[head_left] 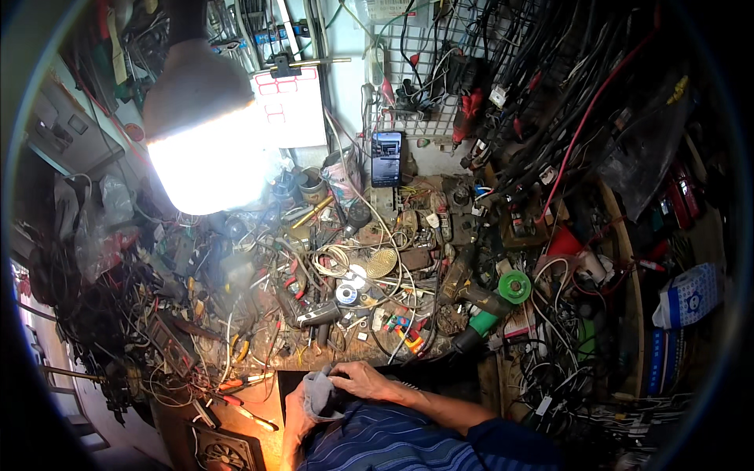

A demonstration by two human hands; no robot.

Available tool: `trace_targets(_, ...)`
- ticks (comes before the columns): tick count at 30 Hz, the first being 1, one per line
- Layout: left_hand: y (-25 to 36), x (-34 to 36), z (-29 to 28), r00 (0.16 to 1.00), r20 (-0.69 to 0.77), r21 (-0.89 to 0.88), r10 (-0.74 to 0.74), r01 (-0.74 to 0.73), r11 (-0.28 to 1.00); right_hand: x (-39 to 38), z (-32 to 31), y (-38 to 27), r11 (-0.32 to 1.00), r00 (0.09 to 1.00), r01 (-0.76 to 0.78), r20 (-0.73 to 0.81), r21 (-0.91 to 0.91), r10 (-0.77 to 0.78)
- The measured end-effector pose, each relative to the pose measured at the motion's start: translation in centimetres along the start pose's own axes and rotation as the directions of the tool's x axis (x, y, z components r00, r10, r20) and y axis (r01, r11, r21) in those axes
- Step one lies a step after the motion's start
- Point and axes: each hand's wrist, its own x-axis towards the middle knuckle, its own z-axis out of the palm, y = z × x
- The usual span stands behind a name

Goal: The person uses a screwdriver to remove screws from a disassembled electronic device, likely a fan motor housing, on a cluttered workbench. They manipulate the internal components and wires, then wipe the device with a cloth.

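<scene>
A grey cloth (319, 394) is bunched up between my two hands at the near edge of the cluttered bench. My left hand (295, 414) grips it from the left, its fingers largely hidden behind the folds. From the right, my right hand (363, 381) pinches the cloth's upper edge with thumb and fingers. Whether anything is wrapped inside the cloth cannot be seen. Left of my hands, a screwdriver (253, 416) lies on a wooden surface lit orange. Just beyond the hands, on the bench, are a spool of wire (346, 294) and pliers with red and yellow handles (412, 341).
A large glowing bulb (208, 157) hangs at the upper left. A phone (386, 159) stands upright at the back. A power tool (469, 289) lies right of centre beside a green reel (514, 287). Tangled cables (550, 110) hang at the right; a small fan (225, 454) sits lower left.
</scene>
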Motion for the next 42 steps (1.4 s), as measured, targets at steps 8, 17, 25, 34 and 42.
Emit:
trace_targets(8,-2.6,-0.8,0.9,0.998,-0.044,-0.037,0.049,-0.051,0.998,-0.6,-0.6,0.5,0.996,0.999,0.010,-0.031,-0.088,-0.013)
trace_targets(17,-4.1,-1.0,1.3,0.992,-0.128,-0.130,0.004,-0.020,0.991,0.0,-0.4,2.1,0.959,0.998,0.060,0.029,-0.278,-0.054)
trace_targets(25,-5.7,-1.0,1.1,0.986,-0.162,-0.043,0.022,-0.030,0.999,-0.5,-0.3,1.2,0.974,0.997,0.074,0.045,-0.214,-0.066)
trace_targets(34,-5.7,-0.8,1.1,0.984,-0.170,0.045,0.045,-0.038,0.998,-0.6,-0.4,1.3,0.950,0.991,0.133,0.045,-0.282,-0.125)
trace_targets(42,3.4,-2.9,1.7,0.983,-0.185,0.253,-0.006,0.053,0.966,-0.2,0.0,2.5,0.943,0.994,0.105,0.059,-0.317,-0.091)
